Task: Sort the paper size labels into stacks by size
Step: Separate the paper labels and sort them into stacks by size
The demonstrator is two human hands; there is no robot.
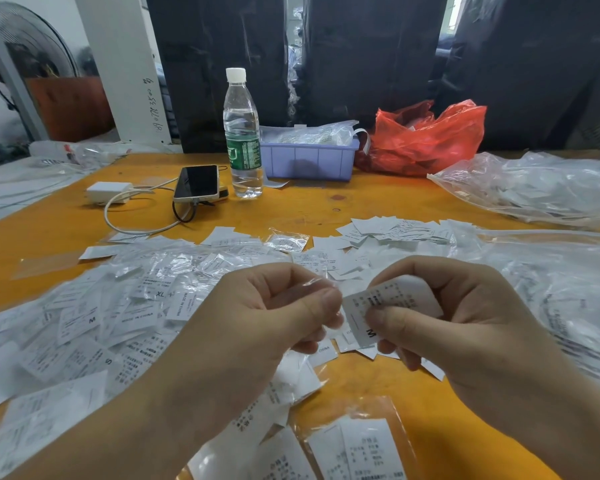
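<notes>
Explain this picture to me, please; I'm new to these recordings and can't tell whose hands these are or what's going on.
There is no machine here: a person wears a camera on the head, looking down at their own two hands. The right hand pinches a small white paper label printed with M. The left hand pinches a scrap of thin clear plastic film. Below lies an orange table strewn with loose white paper labels, some marked M, S or XL. Further back stand a clear plastic water bottle, a dark smartphone, a lilac plastic bin and a red plastic bag.
</notes>
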